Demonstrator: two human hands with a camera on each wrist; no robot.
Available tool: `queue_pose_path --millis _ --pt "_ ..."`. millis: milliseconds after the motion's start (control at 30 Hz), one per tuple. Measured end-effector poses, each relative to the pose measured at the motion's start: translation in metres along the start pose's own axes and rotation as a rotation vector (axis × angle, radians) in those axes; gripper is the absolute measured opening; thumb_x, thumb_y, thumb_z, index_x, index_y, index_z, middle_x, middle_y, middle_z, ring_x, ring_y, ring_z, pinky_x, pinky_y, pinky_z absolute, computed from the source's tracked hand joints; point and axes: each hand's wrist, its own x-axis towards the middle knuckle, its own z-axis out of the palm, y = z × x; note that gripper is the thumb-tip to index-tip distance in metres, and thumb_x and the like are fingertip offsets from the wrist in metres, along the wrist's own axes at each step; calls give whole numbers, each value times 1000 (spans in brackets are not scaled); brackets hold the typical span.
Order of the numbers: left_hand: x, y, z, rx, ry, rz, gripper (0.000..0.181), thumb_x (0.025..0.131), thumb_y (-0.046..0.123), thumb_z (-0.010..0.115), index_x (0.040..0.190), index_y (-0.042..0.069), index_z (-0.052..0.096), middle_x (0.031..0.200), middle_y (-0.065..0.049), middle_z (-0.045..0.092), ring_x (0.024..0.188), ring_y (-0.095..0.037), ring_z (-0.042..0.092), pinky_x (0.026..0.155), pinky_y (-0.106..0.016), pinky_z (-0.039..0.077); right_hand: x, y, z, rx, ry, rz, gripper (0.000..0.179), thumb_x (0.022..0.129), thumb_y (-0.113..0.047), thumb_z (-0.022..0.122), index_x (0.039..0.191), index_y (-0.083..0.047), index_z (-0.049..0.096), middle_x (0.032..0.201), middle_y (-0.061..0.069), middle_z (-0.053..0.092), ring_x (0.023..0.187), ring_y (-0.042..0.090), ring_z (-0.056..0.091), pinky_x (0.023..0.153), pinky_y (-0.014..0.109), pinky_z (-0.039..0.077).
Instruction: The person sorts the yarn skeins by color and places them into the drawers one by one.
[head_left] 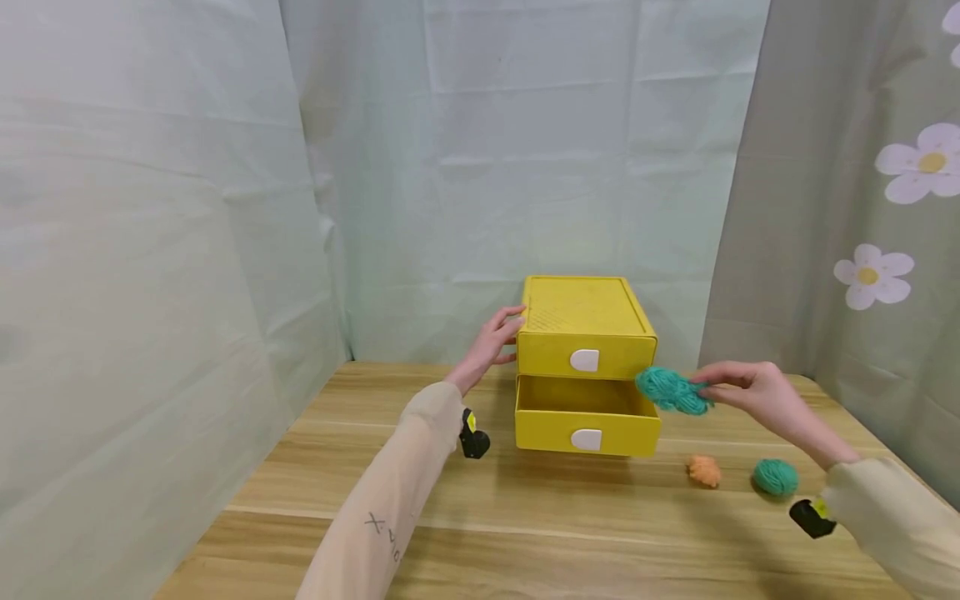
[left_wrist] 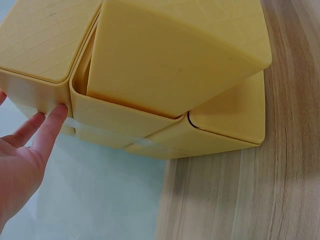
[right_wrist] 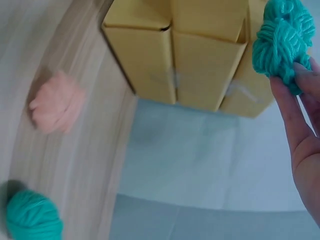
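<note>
A yellow drawer cabinet [head_left: 587, 304] stands on the table with a drawer [head_left: 547, 432] pulled out below its closed upper drawer [head_left: 551, 356]. Both drawers have white handles. My left hand [head_left: 493, 343] rests against the cabinet's left side near the top, its fingertips touching the wall in the left wrist view. With thumb and fingers, my right hand [head_left: 753, 396] pinches a teal skein of yarn [head_left: 671, 390] in the air, just right of the pulled-out drawer. In the right wrist view the skein [right_wrist: 282, 47] looks narrowed in the middle.
An orange yarn ball [head_left: 704, 471] and a green yarn ball [head_left: 776, 477] lie on the wooden table [head_left: 570, 533], right of the cabinet. Pale cloth [head_left: 540, 158] hangs behind, with a flower-patterned curtain [head_left: 847, 208] on the right.
</note>
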Motion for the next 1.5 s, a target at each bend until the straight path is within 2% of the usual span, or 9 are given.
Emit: queue_pose_path --millis 300,500,733,967,1167,1500 --pt "1 1 0 -2 0 2 43 93 36 49 133 21 45 127 -10 41 103 -29 49 79 -41 46 22 -20 13 8 -29 -96 18 82 1 64 98 -5 69 93 5 66 80 16 61 68 23 49" --pt "0 1 0 4 -2 2 43 93 36 49 133 21 45 128 -9 40 104 -29 49 80 -42 45 32 -25 24 16 -40 -93 20 80 3 65 97 -7 70 95 2 65 85 19 61 70 23 48" --pt "0 1 0 -3 -1 6 42 94 35 48 133 20 45 128 -10 40 103 -30 49 79 -42 46 44 -33 39 21 -55 -92 17 81 -4 67 96 -11 70 94 -2 65 84 13 60 74 28 48" --pt "0 1 0 -4 -2 6 43 94 34 48 134 19 44 128 -11 40 104 -31 49 79 -42 46 55 -43 53 -12 -59 -118 17 79 -4 69 95 -12 71 93 -4 66 81 12 58 75 38 47" --pt "-2 2 1 7 2 5 43 94 34 48 134 20 44 128 -11 40 104 -31 49 79 -42 46 63 -53 65 -6 -63 -111 17 79 -3 69 94 -12 72 93 -5 65 84 11 59 73 30 48" --pt "-3 2 1 13 -4 12 43 94 35 47 134 20 44 128 -10 40 105 -31 48 82 -45 44 72 -58 82 -2 -72 -125 17 79 -3 69 94 -10 71 97 1 65 84 15 59 74 33 47"
